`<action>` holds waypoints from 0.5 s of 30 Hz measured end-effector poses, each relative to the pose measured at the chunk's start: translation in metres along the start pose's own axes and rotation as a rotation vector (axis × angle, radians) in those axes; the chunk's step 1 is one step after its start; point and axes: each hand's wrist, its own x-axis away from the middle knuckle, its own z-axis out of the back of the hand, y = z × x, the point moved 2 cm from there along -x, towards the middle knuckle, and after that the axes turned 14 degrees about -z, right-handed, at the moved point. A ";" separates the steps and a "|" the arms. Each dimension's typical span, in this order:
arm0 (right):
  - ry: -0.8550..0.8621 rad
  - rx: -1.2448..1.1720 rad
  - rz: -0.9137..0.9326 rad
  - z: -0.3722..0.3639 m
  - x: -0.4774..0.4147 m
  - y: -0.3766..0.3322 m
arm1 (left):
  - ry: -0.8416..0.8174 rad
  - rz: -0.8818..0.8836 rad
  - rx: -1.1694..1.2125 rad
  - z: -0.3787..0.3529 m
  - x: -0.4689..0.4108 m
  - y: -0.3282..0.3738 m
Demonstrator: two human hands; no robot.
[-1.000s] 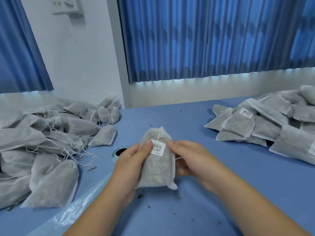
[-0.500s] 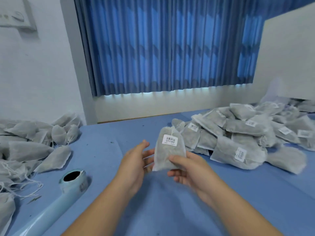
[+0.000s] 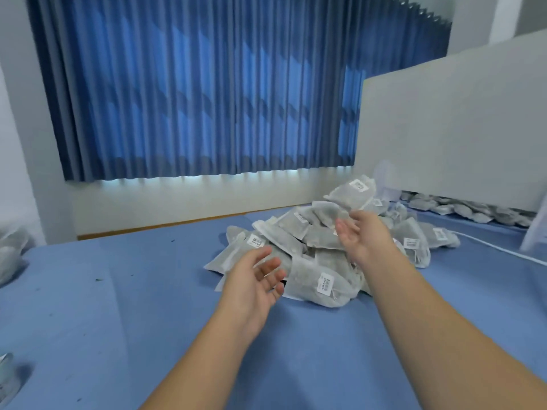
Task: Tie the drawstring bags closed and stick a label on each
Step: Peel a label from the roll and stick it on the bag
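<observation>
A grey drawstring bag (image 3: 352,193) with a white barcode label is in the air above a heap of labelled grey bags (image 3: 322,250) on the blue table. Just below and in front of it is my right hand (image 3: 359,235), palm up, fingers spread, holding nothing. My left hand (image 3: 256,279) hovers lower and nearer, at the heap's front left edge, fingers relaxed and empty. Several bags in the heap show white labels.
A white board (image 3: 453,128) stands at the right behind the heap, with more bags (image 3: 467,210) beyond it. A white cord (image 3: 500,251) runs across the table at right. Unlabelled bags (image 3: 11,250) lie at the left edge. A label roll (image 3: 7,377) is at bottom left.
The view has swung right toward the labelled heap. My right hand has let go of the labelled bag, which now flies above the heap. Both hands have opened.
</observation>
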 end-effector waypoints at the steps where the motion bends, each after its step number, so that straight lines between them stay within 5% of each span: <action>1: 0.037 0.057 -0.016 0.005 -0.003 0.004 | -0.002 -0.003 0.000 0.001 0.001 -0.001; 9: -0.069 0.344 -0.239 -0.001 0.004 0.090 | 0.087 -0.026 -0.079 0.044 0.000 0.020; 15: -0.319 0.468 -0.390 -0.063 0.035 0.173 | 0.110 -0.086 -0.260 0.103 0.013 0.076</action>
